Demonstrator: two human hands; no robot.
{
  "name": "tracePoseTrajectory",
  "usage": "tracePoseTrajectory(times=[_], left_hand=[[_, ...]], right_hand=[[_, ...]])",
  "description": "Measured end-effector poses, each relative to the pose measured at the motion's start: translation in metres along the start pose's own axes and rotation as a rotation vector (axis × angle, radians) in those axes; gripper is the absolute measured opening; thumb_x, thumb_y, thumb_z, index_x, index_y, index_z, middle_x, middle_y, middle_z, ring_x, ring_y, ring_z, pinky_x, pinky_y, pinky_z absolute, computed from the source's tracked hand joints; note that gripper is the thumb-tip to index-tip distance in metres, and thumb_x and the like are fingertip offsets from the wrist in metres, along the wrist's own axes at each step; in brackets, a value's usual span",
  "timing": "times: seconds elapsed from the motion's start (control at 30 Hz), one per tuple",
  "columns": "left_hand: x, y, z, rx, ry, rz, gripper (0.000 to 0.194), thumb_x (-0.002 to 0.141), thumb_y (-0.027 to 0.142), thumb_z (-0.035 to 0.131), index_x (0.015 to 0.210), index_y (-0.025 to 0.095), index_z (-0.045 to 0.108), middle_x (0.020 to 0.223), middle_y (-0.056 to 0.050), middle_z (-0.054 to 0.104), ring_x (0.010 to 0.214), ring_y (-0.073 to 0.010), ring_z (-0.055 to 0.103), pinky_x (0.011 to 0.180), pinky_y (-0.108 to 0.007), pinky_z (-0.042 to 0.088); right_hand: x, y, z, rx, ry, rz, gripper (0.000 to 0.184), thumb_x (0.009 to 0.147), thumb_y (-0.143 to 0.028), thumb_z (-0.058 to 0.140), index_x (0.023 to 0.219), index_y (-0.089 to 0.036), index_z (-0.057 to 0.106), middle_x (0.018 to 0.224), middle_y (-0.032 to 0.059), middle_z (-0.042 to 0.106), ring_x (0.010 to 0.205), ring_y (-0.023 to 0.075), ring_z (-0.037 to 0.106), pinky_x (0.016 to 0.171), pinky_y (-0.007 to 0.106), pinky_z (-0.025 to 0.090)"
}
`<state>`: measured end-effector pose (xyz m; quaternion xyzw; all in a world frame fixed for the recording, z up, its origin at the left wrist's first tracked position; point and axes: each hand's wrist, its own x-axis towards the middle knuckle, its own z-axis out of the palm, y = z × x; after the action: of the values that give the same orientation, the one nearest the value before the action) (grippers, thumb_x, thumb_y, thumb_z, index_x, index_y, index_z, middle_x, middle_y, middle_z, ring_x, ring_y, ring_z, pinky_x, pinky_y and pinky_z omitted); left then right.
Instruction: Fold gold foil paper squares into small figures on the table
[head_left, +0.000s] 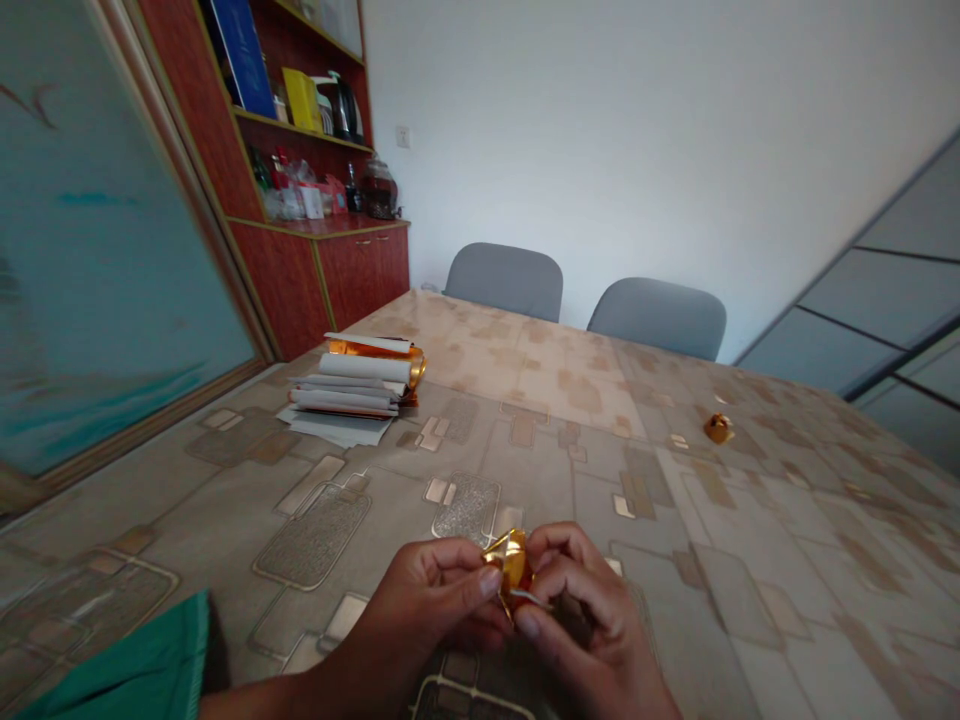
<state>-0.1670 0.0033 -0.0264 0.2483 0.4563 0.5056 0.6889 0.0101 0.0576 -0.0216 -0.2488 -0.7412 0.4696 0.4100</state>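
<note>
Left forearm: one, bare beyond the edge of a green sleeve, low, slanting inward and forward. Left grip: one, bare; thumb extended inward, forefinger bent above it, lower fingers curled beneath; closed in a pinch. Right grip: one, bare; palm facing inward, thumb angled toward the opposite fingertips, forefinger and middle finger crooked above it; likewise pinched. Right wrist: partly shown, cut off at the lower edge. Pair: fingertips facing, near one another; contact between them cannot be told.
</note>
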Motion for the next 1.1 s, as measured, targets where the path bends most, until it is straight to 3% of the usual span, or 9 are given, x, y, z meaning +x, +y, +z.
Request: tracePoseTrajectory(times=[0.13, 0.27, 0.33, 0.43, 0.53, 0.6, 0.83, 1.1], left_hand=[[0.001, 0.003, 0.003, 0.035, 0.005, -0.002, 0.046, 0.058, 0.052, 0.094, 0.072, 0.012, 0.075, 0.065, -0.005, 0.075, 0.063, -0.0147, 0.071, 0.057, -0.019, 0.053], [0.003, 0.003, 0.004, 0.075, -0.009, 0.011, 0.047, 0.059, 0.053, 0.093, 0.077, 0.012, 0.076, 0.070, -0.006, 0.077, 0.067, -0.0157, 0.072, 0.058, -0.019, 0.053], [0.004, 0.002, 0.003, 0.082, -0.003, 0.004, 0.048, 0.059, 0.053, 0.093, 0.077, 0.012, 0.075, 0.071, -0.006, 0.077, 0.068, -0.0161, 0.072, 0.057, -0.019, 0.053], [0.005, 0.000, -0.001, 0.040, 0.030, -0.009, 0.046, 0.062, 0.052, 0.092, 0.077, 0.013, 0.071, 0.070, -0.005, 0.076, 0.065, -0.0145, 0.072, 0.058, -0.019, 0.054], [0.007, 0.001, -0.003, 0.016, 0.030, -0.013, 0.044, 0.067, 0.049, 0.090, 0.080, 0.014, 0.068, 0.070, -0.005, 0.077, 0.064, -0.0128, 0.072, 0.059, -0.018, 0.054], [0.007, 0.003, -0.003, 0.036, 0.017, -0.011, 0.045, 0.067, 0.051, 0.090, 0.080, 0.014, 0.067, 0.068, -0.005, 0.076, 0.062, -0.0128, 0.071, 0.057, -0.017, 0.053], [0.006, 0.007, 0.001, 0.112, -0.023, -0.002, 0.053, 0.059, 0.058, 0.090, 0.069, 0.014, 0.064, 0.059, -0.003, 0.073, 0.055, -0.0123, 0.067, 0.055, -0.019, 0.052], [0.006, -0.002, -0.002, 0.067, -0.042, 0.029, 0.047, 0.063, 0.054, 0.090, 0.072, 0.014, 0.068, 0.062, -0.001, 0.072, 0.055, -0.0107, 0.065, 0.055, -0.019, 0.051]], right_hand=[[-0.002, 0.003, 0.009, -0.005, 0.078, 0.059, 0.017, 0.085, -0.019, 0.065, 0.070, -0.022, 0.057, 0.085, 0.0019, 0.063, 0.077, 0.0169, 0.063, 0.067, 0.027, 0.050], [-0.004, 0.005, 0.010, -0.063, 0.104, 0.149, 0.023, 0.085, -0.020, 0.063, 0.066, -0.022, 0.051, 0.069, -0.0006, 0.059, 0.063, 0.0150, 0.057, 0.057, 0.025, 0.046], [-0.004, 0.003, 0.006, -0.100, 0.074, 0.116, 0.023, 0.088, -0.021, 0.063, 0.067, -0.022, 0.053, 0.070, -0.0002, 0.060, 0.064, 0.0152, 0.058, 0.058, 0.025, 0.046], [-0.001, -0.001, -0.006, -0.157, -0.060, -0.030, 0.004, 0.090, -0.023, 0.066, 0.086, -0.023, 0.064, 0.084, 0.0019, 0.065, 0.075, 0.0169, 0.063, 0.067, 0.027, 0.049], [0.001, -0.004, -0.016, -0.250, -0.195, -0.135, 0.022, 0.093, -0.018, 0.066, 0.113, -0.028, 0.065, 0.095, 0.0017, 0.066, 0.084, 0.0160, 0.064, 0.073, 0.025, 0.051], [0.001, -0.006, -0.021, -0.308, -0.232, -0.174, 0.028, 0.096, -0.014, 0.063, 0.118, -0.031, 0.064, 0.098, 0.0013, 0.065, 0.087, 0.0145, 0.064, 0.075, 0.023, 0.051], [0.001, -0.009, -0.023, -0.291, -0.318, -0.158, 0.016, 0.097, -0.015, 0.062, 0.102, -0.029, 0.068, 0.095, 0.0001, 0.065, 0.088, 0.0132, 0.063, 0.076, 0.021, 0.050], [-0.001, -0.001, -0.003, -0.102, -0.080, 0.009, 0.011, 0.087, -0.016, 0.067, 0.078, -0.022, 0.064, 0.078, -0.0001, 0.066, 0.072, 0.0143, 0.063, 0.066, 0.025, 0.047]])
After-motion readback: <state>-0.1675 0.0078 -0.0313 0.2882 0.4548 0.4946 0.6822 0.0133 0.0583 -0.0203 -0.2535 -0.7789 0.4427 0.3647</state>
